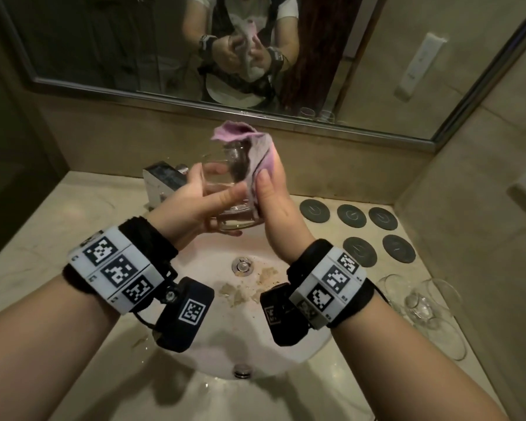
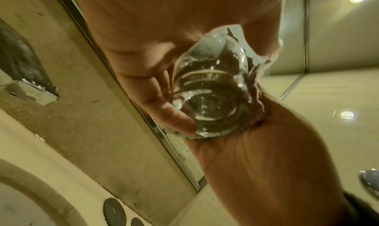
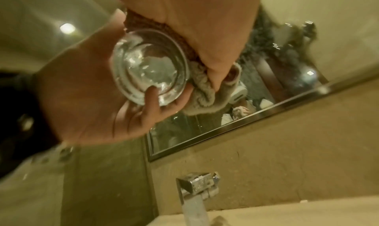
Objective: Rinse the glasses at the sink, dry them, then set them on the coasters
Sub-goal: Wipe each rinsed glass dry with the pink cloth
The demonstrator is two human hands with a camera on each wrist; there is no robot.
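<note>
My left hand point(image 1: 208, 199) grips a clear tumbler glass point(image 1: 228, 189) above the sink, fingers and thumb curled round its wall. A pink-and-grey cloth point(image 1: 255, 153) is stuffed into the glass and draped over its right side, and my right hand point(image 1: 271, 196) holds that cloth against the glass. From the left wrist, the glass base point(image 2: 213, 106) shows with the cloth point(image 2: 256, 87) behind it. The right wrist view has the glass point(image 3: 149, 67) and the bunched cloth point(image 3: 205, 91) under my right fingers. Several dark round coasters point(image 1: 351, 214) lie bare on the counter at right.
The white sink basin point(image 1: 255, 302) with its drain and brown stains lies below my hands. A chrome tap point(image 1: 161, 183) stands behind the left hand. More clear glasses point(image 1: 422, 302) stand on the counter at the right, near the coasters. A mirror point(image 1: 134, 41) spans the wall.
</note>
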